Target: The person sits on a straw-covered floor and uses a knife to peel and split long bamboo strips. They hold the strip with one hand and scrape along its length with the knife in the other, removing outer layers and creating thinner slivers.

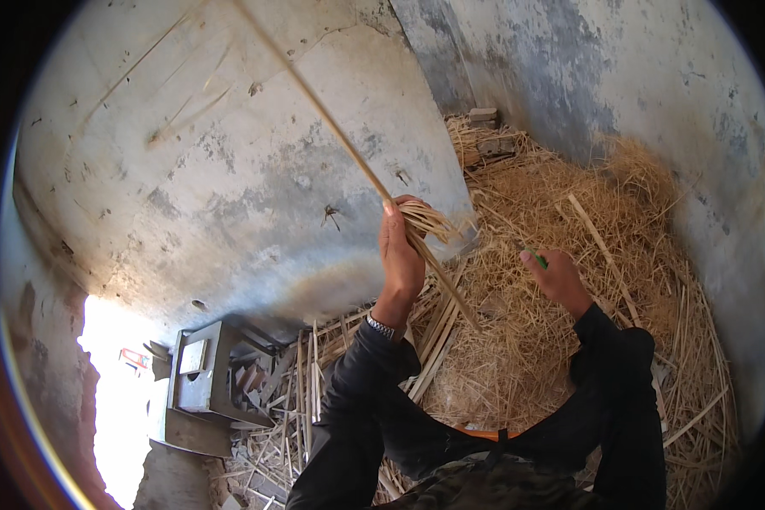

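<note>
In front of me my left hand [402,255] is closed around a long, thin cane [336,132], which slants from the upper left down to the straw. A small bundle of thin split strips [429,221] sticks out to the right of the same grip. My right hand [558,279] is apart from the cane, lower and to the right. Its fingers are wrapped round a small tool with a green handle [537,258]; a thin tip seems to point up and left, but its kind is not clear.
A deep heap of straw-coloured shavings [518,340] spreads below and around my legs. Split strips [438,353] lie at its left. A grey cabinet [200,382] stands at the lower left by a bright opening [115,408]. Bricks [484,117] rest by the stained wall [229,170].
</note>
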`<move>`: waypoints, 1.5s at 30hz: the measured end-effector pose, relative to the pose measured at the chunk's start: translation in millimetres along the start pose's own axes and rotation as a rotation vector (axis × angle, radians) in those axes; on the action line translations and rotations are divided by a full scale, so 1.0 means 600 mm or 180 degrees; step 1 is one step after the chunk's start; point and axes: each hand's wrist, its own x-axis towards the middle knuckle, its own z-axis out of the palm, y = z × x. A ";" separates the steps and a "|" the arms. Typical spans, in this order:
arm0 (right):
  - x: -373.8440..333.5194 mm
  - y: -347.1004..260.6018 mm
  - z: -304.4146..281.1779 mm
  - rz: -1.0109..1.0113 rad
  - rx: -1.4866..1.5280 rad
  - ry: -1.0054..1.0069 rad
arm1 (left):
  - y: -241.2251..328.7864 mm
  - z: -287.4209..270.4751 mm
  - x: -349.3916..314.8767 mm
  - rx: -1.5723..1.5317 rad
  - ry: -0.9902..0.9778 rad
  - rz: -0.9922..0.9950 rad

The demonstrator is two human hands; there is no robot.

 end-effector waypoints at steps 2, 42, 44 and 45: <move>-0.006 -0.020 0.004 -0.0138 0.0387 -0.0096 | -0.003 0.011 0.010 -0.0560 -0.0028 0.0155; -1.006 0.638 0.235 0.3545 -0.2370 0.1491 | -0.119 -0.085 -0.103 0.2196 -0.0071 -0.0050; -1.085 0.658 0.245 0.3737 -0.2532 0.1004 | -0.094 -0.074 -0.075 0.2267 0.0093 0.0221; -1.000 0.556 0.289 0.4310 -0.1551 0.0770 | -0.047 -0.023 -0.036 0.2142 -0.0136 0.0087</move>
